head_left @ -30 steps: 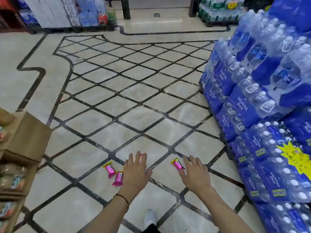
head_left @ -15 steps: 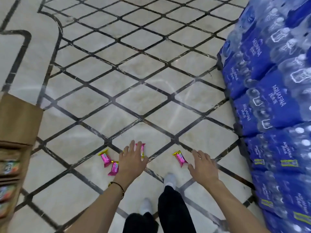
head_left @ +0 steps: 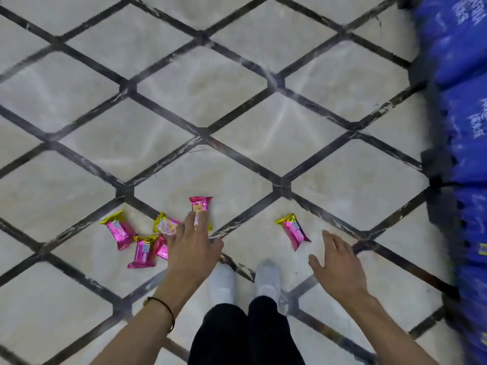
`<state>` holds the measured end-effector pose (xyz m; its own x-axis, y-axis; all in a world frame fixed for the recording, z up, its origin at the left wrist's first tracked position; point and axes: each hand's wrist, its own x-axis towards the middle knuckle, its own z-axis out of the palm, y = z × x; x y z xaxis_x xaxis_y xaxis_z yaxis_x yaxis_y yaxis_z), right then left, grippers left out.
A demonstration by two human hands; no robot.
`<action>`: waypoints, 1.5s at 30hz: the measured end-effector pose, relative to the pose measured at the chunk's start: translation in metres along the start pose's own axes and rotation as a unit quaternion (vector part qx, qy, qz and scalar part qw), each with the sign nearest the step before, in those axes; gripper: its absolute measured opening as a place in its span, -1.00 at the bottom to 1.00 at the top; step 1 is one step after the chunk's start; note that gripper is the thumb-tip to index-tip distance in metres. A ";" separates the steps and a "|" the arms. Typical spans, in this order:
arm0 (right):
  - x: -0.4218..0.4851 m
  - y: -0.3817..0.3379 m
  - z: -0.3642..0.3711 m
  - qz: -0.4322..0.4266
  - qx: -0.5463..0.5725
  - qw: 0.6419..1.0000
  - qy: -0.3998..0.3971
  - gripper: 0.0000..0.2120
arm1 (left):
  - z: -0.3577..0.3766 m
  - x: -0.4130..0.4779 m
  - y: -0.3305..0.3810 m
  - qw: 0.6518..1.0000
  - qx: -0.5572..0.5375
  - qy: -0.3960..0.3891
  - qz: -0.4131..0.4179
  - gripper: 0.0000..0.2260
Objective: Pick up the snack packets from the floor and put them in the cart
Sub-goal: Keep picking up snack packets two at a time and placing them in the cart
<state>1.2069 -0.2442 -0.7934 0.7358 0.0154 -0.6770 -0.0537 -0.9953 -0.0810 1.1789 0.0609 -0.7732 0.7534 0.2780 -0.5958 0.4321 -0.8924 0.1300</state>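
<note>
The floor (head_left: pixel 237 122) lay open ahead and to the left, pale tiles crossed by dark bands running out to the frame's edges. On the right a wall of blue water packs (head_left: pixel 463 122) on a dark base (head_left: pixel 436 167) closed that side, well apart from both hands.

Against half a second before, the view had tipped further down. The cardboard shelf at the left had gone from the frame, both shoes (head_left: pixel 267 279) now showed, and five packets showed by the left hand where three had shown.

The left hand (head_left: pixel 195 246) was open, fingers straight and spread over that cluster of packets (head_left: pixel 117 230). Its fingertips overlapped the far packet (head_left: pixel 200 205), though whether they touched it could not be told. The right hand (head_left: pixel 338 262) was open too, fingers spread, holding nothing, near the lone packet (head_left: pixel 292 230) but apart from it. All six lay flat on the floor.

The shoes stood together between the hands, just short of the packets, with black trousers (head_left: pixel 245 335) below them. A thin bracelet (head_left: pixel 164 308) circled the left wrist. The left hand hid parts of two packets in the cluster.
</note>
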 end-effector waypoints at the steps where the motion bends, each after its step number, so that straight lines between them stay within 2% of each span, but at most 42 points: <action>1: 0.019 0.002 0.023 0.002 0.002 1.000 -0.003 -0.31 | 0.024 0.019 -0.007 1.000 -0.001 -0.001 -0.006 -0.36; 10: 0.171 0.010 0.199 0.044 0.084 0.995 0.011 -0.36 | 0.212 0.171 -0.067 0.994 -0.062 0.025 -0.083 -0.29; 13: 0.201 0.017 0.226 0.049 0.064 0.996 0.041 -0.26 | 0.240 0.201 -0.078 0.990 -0.073 0.049 -0.114 -0.29; 16: 0.228 0.021 0.250 0.063 0.044 0.996 0.056 -0.23 | 0.266 0.229 -0.087 0.982 -0.062 0.088 -0.157 -0.14; 19: 0.244 0.025 0.267 0.072 0.066 0.991 0.087 -0.34 | 0.280 0.246 -0.091 0.972 -0.066 0.128 -0.185 -0.09; 24: 0.248 0.023 0.273 0.078 0.090 0.985 0.121 -0.46 | 0.288 0.254 -0.089 0.963 -0.115 0.149 -0.194 -0.17; 30: 0.218 0.001 0.249 0.042 0.135 0.982 0.124 -0.45 | 0.266 0.222 -0.069 0.970 -0.125 0.135 -0.159 -0.15; 36: 0.153 -0.031 0.188 0.007 0.157 0.979 0.133 -0.43 | 0.211 0.157 -0.040 0.981 -0.111 0.119 -0.105 -0.11; 42: 0.068 -0.061 0.083 -0.002 0.180 0.973 0.141 -0.44 | 0.094 0.073 -0.011 0.986 -0.104 0.122 -0.046 -0.15; 45: 0.016 -0.074 0.013 0.002 0.196 0.969 0.151 -0.48 | 0.015 0.028 0.005 0.987 -0.099 0.115 -0.053 -0.13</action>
<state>1.2141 -0.1694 -0.8076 0.8960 -0.0757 -0.4376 -0.2653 -0.8814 -0.3907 1.1951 0.0591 -0.8014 0.7816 0.4593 -0.4220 0.5856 -0.7733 0.2430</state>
